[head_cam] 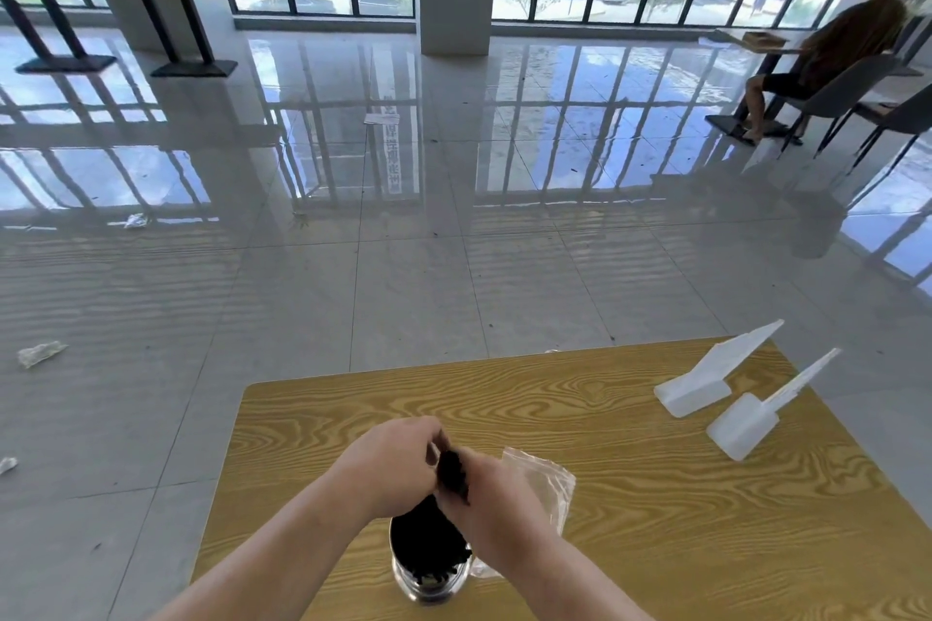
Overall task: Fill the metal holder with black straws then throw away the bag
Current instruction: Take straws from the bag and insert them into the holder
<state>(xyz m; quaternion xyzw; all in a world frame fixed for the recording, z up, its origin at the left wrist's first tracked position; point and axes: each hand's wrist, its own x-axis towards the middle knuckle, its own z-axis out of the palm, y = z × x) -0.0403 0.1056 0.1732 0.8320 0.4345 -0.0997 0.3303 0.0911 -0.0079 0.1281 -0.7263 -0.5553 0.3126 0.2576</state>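
Note:
A round metal holder (403, 582) stands on the wooden table near its front edge, with black straws (426, 542) packed inside it. Just above the holder, my left hand (391, 461) and my right hand (497, 494) meet around a bundle of black straws (450, 469). Both hands are closed on that bundle. A clear plastic bag (547, 482) sticks out behind my right hand, crumpled; whether the hand grips it too I cannot tell. The lower part of the bundle is hidden between my wrists.
The wooden table (630, 494) carries two white plastic scoops (706, 381) (756, 421) at its far right. Scraps of litter (40, 353) lie on the glossy tiled floor to the left. A person sits on a chair (827, 66) at the far right.

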